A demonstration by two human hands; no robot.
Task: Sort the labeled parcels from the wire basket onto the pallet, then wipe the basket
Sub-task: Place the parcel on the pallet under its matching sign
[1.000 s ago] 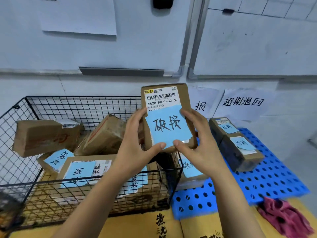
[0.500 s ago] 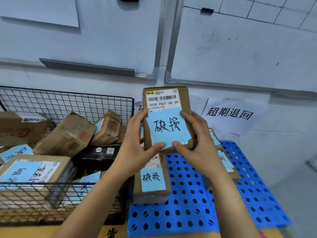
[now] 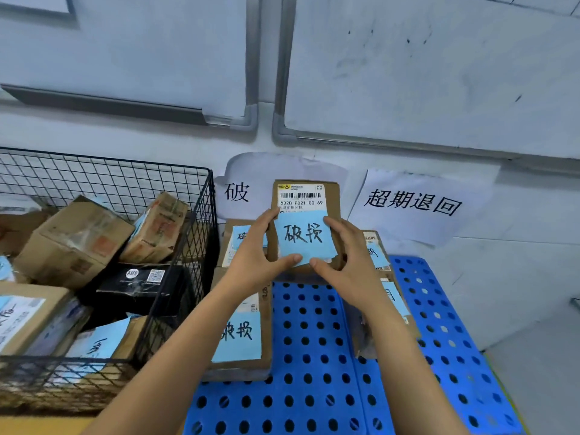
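Observation:
I hold a small brown parcel point(image 3: 332, 196) with a barcode label and a blue handwritten note upright over the far part of the blue perforated pallet point(image 3: 314, 340). My left hand point(image 3: 255, 255) grips its left edge, thumb under the note. My right hand point(image 3: 348, 259) grips its right edge. The black wire basket point(image 3: 194, 233) stands at the left with several cardboard parcels and a black parcel point(image 3: 138, 281) inside. A parcel with a blue note point(image 3: 241, 337) lies on the pallet's left side, another point(image 3: 238, 243) behind it, and my right arm partly hides two on the right.
Paper signs with black characters are taped to the wall behind the pallet: one at the left point(image 3: 237, 191), one at the right point(image 3: 414, 202). Whiteboards hang above. The basket and pallet rest on flattened cardboard.
The parcel in both hands has moved right, from above the basket's corner to above the pallet, and a little lower. My view has turned right with it.

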